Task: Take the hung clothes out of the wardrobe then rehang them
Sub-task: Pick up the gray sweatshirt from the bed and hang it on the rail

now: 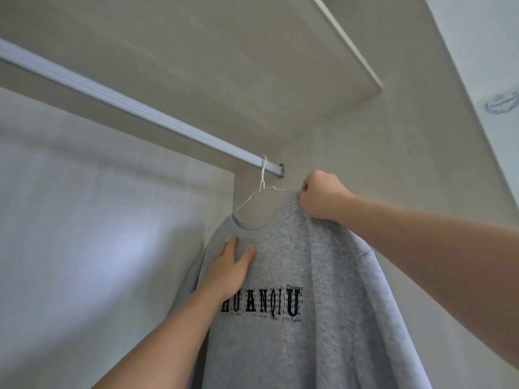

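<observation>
**Sweatshirt (295, 346) at the end of the rail (126, 103): handling and tally**

Nearest the camera, two bare forearms reach up into the wardrobe. The left hand (229, 269) lies flat on the chest of the grey sweatshirt just under the collar, fingers straight and spread, pressing the cloth rather than gripping it. The right hand (323, 196) is clenched on the garment's right shoulder, pinching the fabric where the arm of the hanger (263, 175) disappears under it.

The sweatshirt hangs on the white wire hanger, whose hook sits over the rail close to the end bracket (281, 170), beside the wardrobe's side panel (365, 164).

Whether the hook is coming off or has just gone on cannot be told. Either way, the move probably goes best if the right hand holds wire as well as cloth, so the lift reaches the hook instead of stretching the shoulder. The flat left hand should only steady the front against swinging. The hook needs to go straight up or down past the rail, clear of the bracket.

Count: two hands, one sweatshirt, one hanger, one rail, one shelf (252, 51) above it. No other garments are in view.
</observation>
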A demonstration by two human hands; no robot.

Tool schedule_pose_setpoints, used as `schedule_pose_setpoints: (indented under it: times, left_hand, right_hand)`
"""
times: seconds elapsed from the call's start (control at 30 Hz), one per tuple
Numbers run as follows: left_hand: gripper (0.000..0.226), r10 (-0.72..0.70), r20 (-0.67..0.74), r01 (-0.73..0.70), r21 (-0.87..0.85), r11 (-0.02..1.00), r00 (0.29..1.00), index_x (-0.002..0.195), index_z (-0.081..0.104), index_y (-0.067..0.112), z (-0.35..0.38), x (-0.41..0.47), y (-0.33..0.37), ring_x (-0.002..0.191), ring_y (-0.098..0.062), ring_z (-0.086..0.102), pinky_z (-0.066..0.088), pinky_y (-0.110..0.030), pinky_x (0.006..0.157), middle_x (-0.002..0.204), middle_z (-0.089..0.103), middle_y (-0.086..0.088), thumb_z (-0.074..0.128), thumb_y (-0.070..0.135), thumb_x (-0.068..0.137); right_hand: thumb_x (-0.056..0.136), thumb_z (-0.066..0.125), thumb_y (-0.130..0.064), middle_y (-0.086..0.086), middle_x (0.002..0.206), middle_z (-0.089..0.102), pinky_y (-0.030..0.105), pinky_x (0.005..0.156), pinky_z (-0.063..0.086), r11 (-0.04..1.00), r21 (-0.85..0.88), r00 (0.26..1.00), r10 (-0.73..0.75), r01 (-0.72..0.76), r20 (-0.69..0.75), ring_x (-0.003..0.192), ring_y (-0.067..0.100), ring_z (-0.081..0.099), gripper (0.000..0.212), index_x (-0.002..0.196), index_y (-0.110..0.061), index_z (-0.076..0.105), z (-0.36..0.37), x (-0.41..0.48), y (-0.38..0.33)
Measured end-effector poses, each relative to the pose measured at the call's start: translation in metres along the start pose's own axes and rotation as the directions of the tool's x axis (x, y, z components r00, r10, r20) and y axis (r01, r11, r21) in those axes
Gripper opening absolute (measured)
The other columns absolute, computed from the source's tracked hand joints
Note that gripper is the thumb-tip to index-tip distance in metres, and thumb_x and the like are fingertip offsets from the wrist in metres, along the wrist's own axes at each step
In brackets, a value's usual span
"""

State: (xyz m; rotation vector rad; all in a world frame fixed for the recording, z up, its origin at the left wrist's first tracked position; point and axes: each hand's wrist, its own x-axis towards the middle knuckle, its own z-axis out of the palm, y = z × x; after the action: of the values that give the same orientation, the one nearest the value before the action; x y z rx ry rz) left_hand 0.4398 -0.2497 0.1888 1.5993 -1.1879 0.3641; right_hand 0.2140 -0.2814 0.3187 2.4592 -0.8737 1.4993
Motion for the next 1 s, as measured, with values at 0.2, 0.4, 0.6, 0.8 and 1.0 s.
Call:
schedule_pose_setpoints:
  times: [0.2, 0.4, 0.6, 0.8, 1.0]
  left_hand:
    - [0.083, 0.025, -0.049, -0.027, -0.041, 0.999, 0.998, 0.158, 0.006, 0.032, 0.015, 0.012, -0.012, 0.150, -0.023, 0.020, 0.018, -0.046, 0.122, 0.166, 0.010, 0.004, 0.036, 0.072, 0.092]
    - [0.082, 0.079, -0.164, -0.081, -0.002, 0.997, 0.983, 0.158, 0.005, 0.035, 0.019, 0.049, -0.014, 0.151, -0.027, 0.017, 0.017, -0.049, 0.122, 0.167, 0.004, 0.005, 0.034, 0.074, 0.092]
    - [0.083, 0.090, -0.134, -0.106, -0.117, 0.987, 0.987, 0.157, 0.015, 0.035, 0.035, 0.082, -0.018, 0.149, -0.026, 0.023, 0.020, -0.050, 0.121, 0.165, 0.017, 0.006, 0.037, 0.076, 0.089]
    - [0.075, 0.098, -0.066, -0.105, -0.113, 0.988, 0.993, 0.158, 0.011, 0.030, 0.059, 0.101, -0.012, 0.148, -0.025, 0.026, 0.021, -0.045, 0.121, 0.165, 0.018, 0.004, 0.038, 0.064, 0.097]
    - [0.084, 0.071, -0.054, -0.075, -0.074, 0.994, 0.996, 0.157, 0.006, 0.039, 0.070, 0.104, -0.015, 0.150, -0.030, 0.017, 0.014, -0.051, 0.122, 0.166, 0.007, 0.008, 0.029, 0.079, 0.087]
  right_hand:
    - [0.091, 0.051, -0.020, 0.017, 0.099, 0.065, 0.029, 0.068, 0.046, 0.999, -0.038, 1.000, -0.005, 0.006, 0.008, 0.086, 0.034, 0.060, 0.023, 0.095, -0.002, 0.065, 0.012, -0.002, 0.015]
    - [0.097, 0.036, -0.036, 0.004, 0.137, 0.045, 0.042, 0.096, 0.043, 0.782, -0.485, 0.904, -0.426, 0.390, 0.040, 0.124, 0.029, 0.046, 0.042, 0.137, -0.021, 0.039, 0.012, -0.015, 0.018]
    - [0.099, 0.027, -0.056, -0.003, 0.164, 0.000, 0.046, 0.120, 0.014, 0.671, -0.596, 0.897, -0.305, 0.440, 0.319, 0.150, 0.015, 0.004, 0.074, 0.156, -0.018, -0.001, 0.029, -0.010, 0.031]
    - [0.096, 0.019, -0.063, 0.000, 0.164, -0.005, 0.050, 0.119, -0.007, 0.584, -0.709, 0.918, -0.262, 0.396, 0.298, 0.150, 0.016, -0.007, 0.080, 0.156, -0.014, -0.005, 0.044, -0.004, 0.050]
    - [0.094, 0.019, -0.067, 0.001, 0.164, -0.004, 0.050, 0.119, -0.008, 0.543, -0.743, 0.914, -0.322, 0.391, 0.245, 0.150, 0.016, -0.008, 0.086, 0.156, -0.012, -0.004, 0.050, -0.006, 0.059]
